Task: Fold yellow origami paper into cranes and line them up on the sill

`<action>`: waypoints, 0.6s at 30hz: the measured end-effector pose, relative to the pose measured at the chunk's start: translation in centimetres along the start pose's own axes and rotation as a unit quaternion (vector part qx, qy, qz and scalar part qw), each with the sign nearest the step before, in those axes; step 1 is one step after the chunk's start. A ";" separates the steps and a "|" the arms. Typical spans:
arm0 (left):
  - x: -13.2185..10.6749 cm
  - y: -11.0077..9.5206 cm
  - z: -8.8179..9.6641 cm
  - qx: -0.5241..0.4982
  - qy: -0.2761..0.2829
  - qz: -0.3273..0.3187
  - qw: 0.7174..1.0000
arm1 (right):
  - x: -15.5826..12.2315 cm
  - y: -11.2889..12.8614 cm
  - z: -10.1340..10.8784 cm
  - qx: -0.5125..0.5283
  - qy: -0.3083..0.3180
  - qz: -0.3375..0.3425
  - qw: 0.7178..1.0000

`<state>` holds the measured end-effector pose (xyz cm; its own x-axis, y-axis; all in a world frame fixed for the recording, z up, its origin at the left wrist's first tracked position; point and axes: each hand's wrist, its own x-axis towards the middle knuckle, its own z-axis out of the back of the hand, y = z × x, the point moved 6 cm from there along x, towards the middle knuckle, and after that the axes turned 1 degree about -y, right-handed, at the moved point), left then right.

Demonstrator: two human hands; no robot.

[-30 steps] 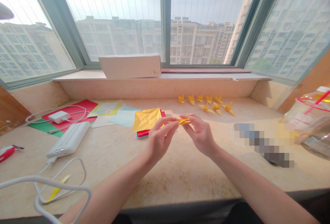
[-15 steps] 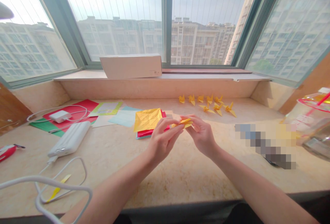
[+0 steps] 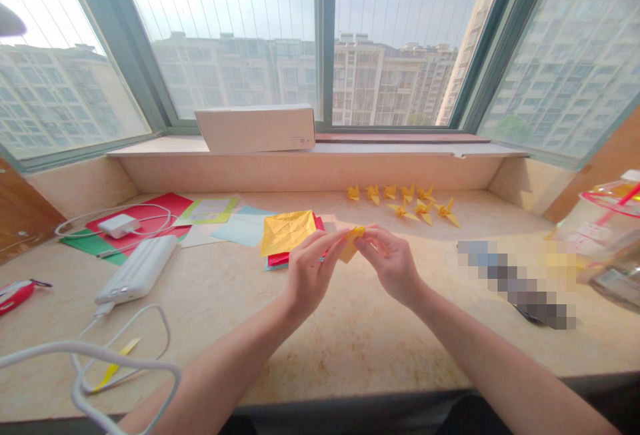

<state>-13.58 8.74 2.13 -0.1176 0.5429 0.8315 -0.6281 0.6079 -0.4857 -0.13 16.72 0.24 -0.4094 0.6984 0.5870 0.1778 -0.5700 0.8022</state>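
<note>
A small piece of folded yellow origami paper (image 3: 351, 243) sits between my hands, its upper end pinched by the fingertips of both. My left hand (image 3: 313, 271) holds it from the left, and my right hand (image 3: 390, 265) holds it from the right. Just left of my left hand lies a creased yellow paper sheet (image 3: 287, 233) on a small stack of coloured paper (image 3: 285, 259), with red showing at its edge. Beyond my hands stands a group of several yellow origami cranes (image 3: 403, 201).
The marble windowsill (image 3: 350, 348) carries a white power bank (image 3: 137, 269), a white charger (image 3: 119, 225) on red and green paper, and loose white cables. A cardboard box (image 3: 255, 129) stands on the upper ledge. A pixelated patch (image 3: 515, 281) and a plastic jar (image 3: 607, 221) are at right.
The folded yellow paper has turned from lying nearly level to tilting downward between my fingertips. My hands have drawn slightly closer together.
</note>
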 end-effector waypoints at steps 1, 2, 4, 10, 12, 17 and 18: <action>0.0 0.1 -0.1 -0.001 0.002 0.010 1.000 | 0.0 -0.1 0.0 -0.002 -0.002 -0.005 1.000; 0.0 0.2 -0.2 -0.002 0.005 0.018 1.000 | 0.1 -0.1 0.0 -0.003 -0.003 -0.011 1.000; 0.0 0.4 -0.4 -0.007 0.012 0.033 0.999 | 0.1 -0.2 0.1 -0.006 0.000 -0.018 1.000; -0.5 1.4 -1.2 -0.065 0.035 0.084 0.994 | 0.2 -0.2 0.1 -0.047 0.001 -0.014 0.999; -0.6 1.8 -1.2 -0.082 0.032 0.112 0.990 | 0.1 -0.2 0.0 -0.048 0.001 -0.012 0.999; -0.6 3.2 -1.5 -0.160 0.005 0.232 0.959 | 0.2 -0.7 0.0 -0.018 0.000 -0.031 0.999; -0.6 3.3 -1.7 -0.180 0.012 0.254 0.950 | 0.2 -0.8 0.0 -0.011 0.000 -0.035 0.999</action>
<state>-14.29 11.46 -0.44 -0.3148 0.8296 0.4611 -0.1914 0.4204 -0.8869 -0.37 17.38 -0.29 -0.4204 0.7371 0.5291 0.1280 -0.5291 0.8389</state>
